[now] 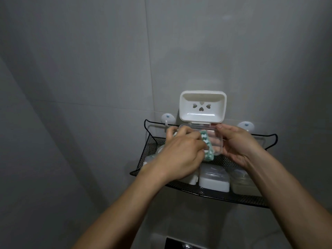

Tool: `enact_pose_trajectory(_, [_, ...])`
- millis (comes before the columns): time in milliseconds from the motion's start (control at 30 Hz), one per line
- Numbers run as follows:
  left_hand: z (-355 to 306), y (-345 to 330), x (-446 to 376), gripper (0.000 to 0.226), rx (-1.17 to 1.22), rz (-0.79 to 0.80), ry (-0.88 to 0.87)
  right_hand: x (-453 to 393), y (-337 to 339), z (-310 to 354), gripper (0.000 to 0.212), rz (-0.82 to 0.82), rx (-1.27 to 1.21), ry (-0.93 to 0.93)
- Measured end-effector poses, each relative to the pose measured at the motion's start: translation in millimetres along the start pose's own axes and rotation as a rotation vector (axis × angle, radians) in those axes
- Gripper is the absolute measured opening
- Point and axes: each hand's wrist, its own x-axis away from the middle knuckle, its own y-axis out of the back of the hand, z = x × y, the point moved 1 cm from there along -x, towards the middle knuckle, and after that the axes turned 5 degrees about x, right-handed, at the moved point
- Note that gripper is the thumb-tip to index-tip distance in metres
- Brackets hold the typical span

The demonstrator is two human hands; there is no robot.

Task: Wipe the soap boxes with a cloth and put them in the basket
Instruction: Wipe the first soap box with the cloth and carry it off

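Both forearms reach up from the bottom of the view toward the black mesh basket (pixel 215 194) fixed on the grey tiled wall (pixel 89 69). My left hand (pixel 179 155) is curled around a green-and-white cloth (pixel 81 146), pressing it into the clear lid (pixel 215 139) of an open soap box. My right hand (pixel 240 146) grips that lid's edge at 3 o'clock, thumb on top, fingers curled beneath. Its white tray (pixel 203 106), with heart-shaped holes, stands tilted up against the wall at 12 o'clock from my hands, hinged to the lid.

Below my hands, inside the basket, a closed soap box (pixel 213 180) sits at 6 o'clock, another (pixel 244 184) just beside it toward 4 o'clock, touching or nearly so. More white plastic shows at 8 o'clock under my left wrist; I cannot tell what it is. Two suction hooks (pixel 168 118) hold the basket's back rim. Bare wall spreads above and to 9 o'clock.
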Motion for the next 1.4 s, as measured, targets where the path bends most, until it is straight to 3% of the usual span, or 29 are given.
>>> enact_pose_trajectory(267, [28.8,6.4,8.9,0.045,-0.258,-0.115,0.124,0.5,3.3,3.0,0.033,-0.033,0.044,0.007])
enact_pose_trajectory(500, [30.2,1.7,3.0,0.039,-0.33,-0.2,0.216,-2.6,-2.5,-0.4,0.027,-0.017,0.047,-0.006])
enact_pose_trajectory(867, [11.5,-9.8,-20.0,0.032,-0.175,-0.159,0.136,-9.8,-1.1,-3.9,0.027,-0.029,0.073,0.016])
enact_pose_trajectory(1400, [15.0,-4.2,-17.1,0.041,0.082,-0.02,0.085,-14.5,8.6,-4.0,0.03,-0.095,0.141,0.014])
